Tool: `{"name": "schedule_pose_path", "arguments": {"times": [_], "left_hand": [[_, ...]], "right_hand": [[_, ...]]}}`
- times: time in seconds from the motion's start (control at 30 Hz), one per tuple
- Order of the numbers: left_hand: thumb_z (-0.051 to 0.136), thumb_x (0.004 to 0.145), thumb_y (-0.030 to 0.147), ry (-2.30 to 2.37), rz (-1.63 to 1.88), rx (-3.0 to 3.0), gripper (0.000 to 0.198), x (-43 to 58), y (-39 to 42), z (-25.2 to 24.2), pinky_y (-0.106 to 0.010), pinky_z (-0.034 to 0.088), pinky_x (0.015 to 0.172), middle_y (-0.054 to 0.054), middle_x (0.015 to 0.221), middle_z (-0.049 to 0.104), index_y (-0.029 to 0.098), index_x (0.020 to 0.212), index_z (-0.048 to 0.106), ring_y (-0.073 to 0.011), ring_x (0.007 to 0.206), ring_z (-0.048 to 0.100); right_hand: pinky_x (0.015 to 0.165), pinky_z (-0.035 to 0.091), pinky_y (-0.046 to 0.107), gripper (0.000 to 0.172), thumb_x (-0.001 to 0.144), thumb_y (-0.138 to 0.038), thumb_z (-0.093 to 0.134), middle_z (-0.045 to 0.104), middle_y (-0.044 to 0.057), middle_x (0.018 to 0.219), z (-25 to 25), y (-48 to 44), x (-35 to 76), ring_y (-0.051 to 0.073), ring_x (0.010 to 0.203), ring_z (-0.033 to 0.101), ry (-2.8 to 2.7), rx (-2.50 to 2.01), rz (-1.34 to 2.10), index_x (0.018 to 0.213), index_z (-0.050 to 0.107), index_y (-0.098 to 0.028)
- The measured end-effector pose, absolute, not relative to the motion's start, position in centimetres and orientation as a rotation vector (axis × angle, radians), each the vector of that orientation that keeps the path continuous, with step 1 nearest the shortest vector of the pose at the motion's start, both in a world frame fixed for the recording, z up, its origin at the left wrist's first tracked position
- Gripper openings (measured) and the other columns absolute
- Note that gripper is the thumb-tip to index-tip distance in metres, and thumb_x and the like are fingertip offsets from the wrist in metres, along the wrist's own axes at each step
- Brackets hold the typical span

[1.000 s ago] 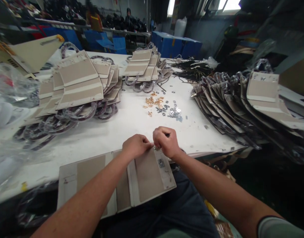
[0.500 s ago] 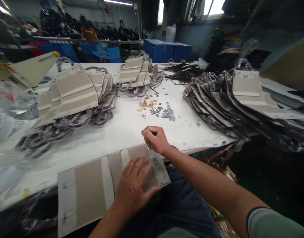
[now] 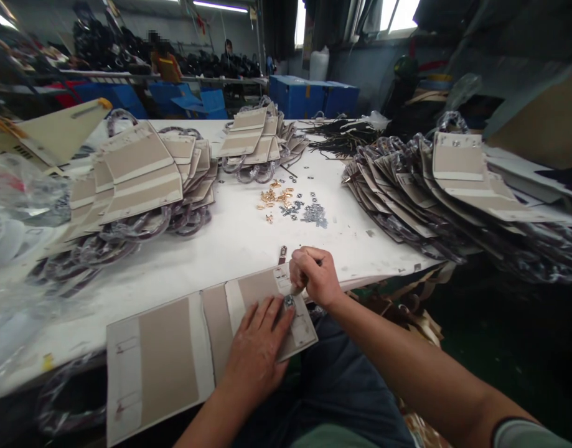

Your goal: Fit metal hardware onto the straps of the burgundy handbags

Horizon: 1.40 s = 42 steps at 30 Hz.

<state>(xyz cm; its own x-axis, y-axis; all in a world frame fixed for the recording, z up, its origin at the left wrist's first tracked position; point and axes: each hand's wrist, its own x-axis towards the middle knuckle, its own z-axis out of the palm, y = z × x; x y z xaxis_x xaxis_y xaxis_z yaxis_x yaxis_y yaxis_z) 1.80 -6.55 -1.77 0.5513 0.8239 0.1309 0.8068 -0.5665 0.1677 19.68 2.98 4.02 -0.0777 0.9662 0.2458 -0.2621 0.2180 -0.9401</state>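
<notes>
An unfolded beige bag panel (image 3: pixel 168 348) with pale bands lies across the table's near edge and my lap. My left hand (image 3: pixel 260 342) rests flat on its right part, fingers stretched out, the fingertips touching a small metal plate (image 3: pixel 289 301). Just above that plate, my right hand (image 3: pixel 316 274) is closed in a fist over the panel's right end. Something dark shows at the fist, but I cannot make out what it holds. Beyond the panel's far edge, a short dark strap with a metal fitting (image 3: pixel 282 254) sticks out onto the table.
Gold clasps (image 3: pixel 276 196) and grey metal plates (image 3: pixel 315 214) lie loose mid-table. Stacks of bag panels with wrapped handles stand left (image 3: pixel 140 168), at the back (image 3: pixel 248 134) and right (image 3: pixel 458 162). Black straps (image 3: pixel 346 134) lie behind. Other people are in the background.
My right hand has moved right and nearer to me, to the metal plate, uncovering the short strap. My left hand's fingers have slid slightly right, up against the plate.
</notes>
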Motion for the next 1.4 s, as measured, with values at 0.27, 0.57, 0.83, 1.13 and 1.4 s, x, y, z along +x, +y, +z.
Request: {"name": "schedule_pose_path", "arguments": {"times": [0.27,0.57,0.83,1.13,1.4], "left_hand": [[0.071,0.079,0.037,1.392,0.265,2.665,0.081,1.7,-6.0,-1.2,-0.054,0.021,0.130,-0.008,0.166,0.043,0.028,0.156,0.046,-0.0339,0.154,0.035],[0.071,0.078,0.036,1.389,0.244,2.673,0.081,1.8,-6.1,-1.6,-0.055,0.019,0.130,-0.011,0.166,0.042,0.028,0.155,0.046,-0.0343,0.155,0.032],[0.070,0.080,0.035,1.364,0.275,2.648,0.078,1.6,-5.9,-1.6,-0.055,0.018,0.130,-0.012,0.166,0.042,0.027,0.154,0.049,-0.0340,0.154,0.032],[0.069,0.079,0.027,1.385,0.322,2.555,0.074,2.0,-6.5,-0.2,-0.054,0.021,0.130,-0.013,0.159,0.047,0.026,0.151,0.051,-0.0344,0.152,0.033],[0.071,0.071,0.021,1.391,0.362,2.468,0.078,2.0,-6.7,-0.4,-0.057,0.020,0.129,-0.017,0.159,0.041,0.025,0.148,0.056,-0.0383,0.152,0.032]], "right_hand": [[0.043,0.033,0.027,0.047,0.090,-0.046,0.067,0.041,-0.006,0.045,2.9,2.9,19.7,0.010,0.039,0.037,-1.008,-0.767,1.307,0.055,0.045,-0.023],[0.040,0.032,0.025,0.042,0.083,-0.044,0.067,0.031,-0.009,0.049,2.9,4.0,20.1,0.008,0.039,0.029,-0.703,-0.767,1.341,0.060,0.038,-0.024],[0.040,0.028,0.026,0.040,0.083,-0.043,0.063,0.028,-0.010,0.049,2.5,4.2,19.6,0.009,0.040,0.024,-0.640,-0.812,1.334,0.060,0.035,-0.025],[0.054,0.028,0.027,0.041,0.087,-0.033,0.062,0.035,-0.006,0.054,5.7,1.8,16.1,0.010,0.055,0.034,-1.753,-0.904,1.171,0.054,0.040,-0.021],[0.053,0.026,0.026,0.045,0.090,-0.041,0.058,0.032,-0.006,0.054,7.6,2.9,15.0,0.009,0.054,0.032,-1.796,-0.919,1.328,0.055,0.038,-0.021]]}}
